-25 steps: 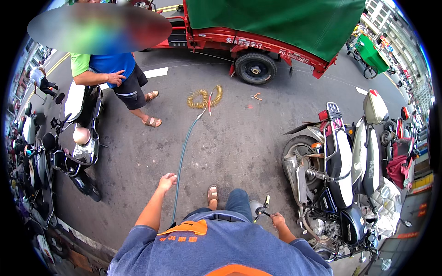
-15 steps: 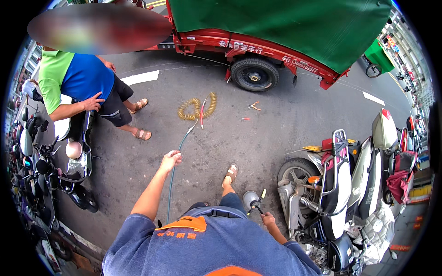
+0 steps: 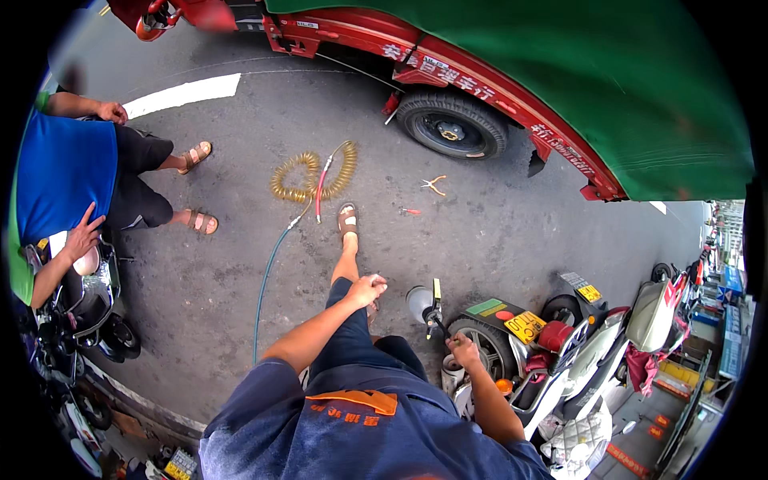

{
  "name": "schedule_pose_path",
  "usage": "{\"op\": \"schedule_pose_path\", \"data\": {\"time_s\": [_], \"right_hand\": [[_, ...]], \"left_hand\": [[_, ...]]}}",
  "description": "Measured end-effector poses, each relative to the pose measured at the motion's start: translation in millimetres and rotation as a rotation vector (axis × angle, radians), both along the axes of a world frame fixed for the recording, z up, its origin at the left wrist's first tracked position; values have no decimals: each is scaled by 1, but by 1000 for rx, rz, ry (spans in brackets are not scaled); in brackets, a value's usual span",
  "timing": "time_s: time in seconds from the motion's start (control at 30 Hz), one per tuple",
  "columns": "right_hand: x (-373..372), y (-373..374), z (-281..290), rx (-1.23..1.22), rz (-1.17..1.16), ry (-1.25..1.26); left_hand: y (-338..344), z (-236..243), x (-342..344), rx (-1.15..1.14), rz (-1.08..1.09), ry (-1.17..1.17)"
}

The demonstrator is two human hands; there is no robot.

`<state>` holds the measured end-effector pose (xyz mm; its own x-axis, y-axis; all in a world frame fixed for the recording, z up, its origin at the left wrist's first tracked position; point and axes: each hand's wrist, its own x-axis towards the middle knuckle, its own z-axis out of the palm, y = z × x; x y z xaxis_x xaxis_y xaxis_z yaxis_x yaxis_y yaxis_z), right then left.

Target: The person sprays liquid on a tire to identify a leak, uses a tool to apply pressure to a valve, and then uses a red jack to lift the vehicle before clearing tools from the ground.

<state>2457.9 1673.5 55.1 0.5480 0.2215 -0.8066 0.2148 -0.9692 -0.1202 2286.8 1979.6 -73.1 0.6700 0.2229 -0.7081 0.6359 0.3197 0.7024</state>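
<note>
My right hand [image 3: 462, 352] is closed around the black handle of a tool with a round grey cup-like part [image 3: 418, 302] and a narrow yellow-green piece; its exact kind is unclear. The tool hangs beside the rear wheel of a parked motorbike [image 3: 480, 340]. In front of my thighs, my left hand [image 3: 367, 291] has its fingers curled together, and anything inside them is hidden. Ahead on the road lies a coiled yellow air hose [image 3: 295, 178] with a red section [image 3: 321, 188], joined to a blue-green hose [image 3: 262, 292]. Orange-handled pliers [image 3: 434, 186] and a small red-handled tool [image 3: 410, 212] lie farther right.
A red cargo vehicle [image 3: 512, 100] with a green cover [image 3: 624, 96] and black wheel [image 3: 452, 124] stands ahead. At left, another person [image 3: 64, 172] is beside a parked scooter [image 3: 100, 308]. More motorbikes [image 3: 572, 352] line the right side.
My left hand has swung inward and right from above the blue-green hose. One foot has stepped forward, near the coiled hose. The view has turned, and the tool remains in my right hand.
</note>
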Motion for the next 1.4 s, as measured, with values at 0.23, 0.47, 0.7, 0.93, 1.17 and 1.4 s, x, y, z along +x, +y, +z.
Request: {"op": "schedule_pose_path", "data": {"time_s": [0.23,0.47,0.7,0.93,1.17,1.4], "right_hand": [[119,130,-10,-145,246,5],[205,301,-75,-59,473,37],[268,393,-130,72,564,-26],[273,451,-165,370,804,-198],[285,421,-286,924,919,-244],[281,433,-336,1208,882,-211]], "left_hand": [[-16,19,70,161,-115,-103],[-24,123,96,-415,236,-137],[-33,165,106,-612,730,98],[-34,83,143,-685,782,91],[128,-86,200,-107,230,-60],[148,-150,222,-15,318,-220]]}}
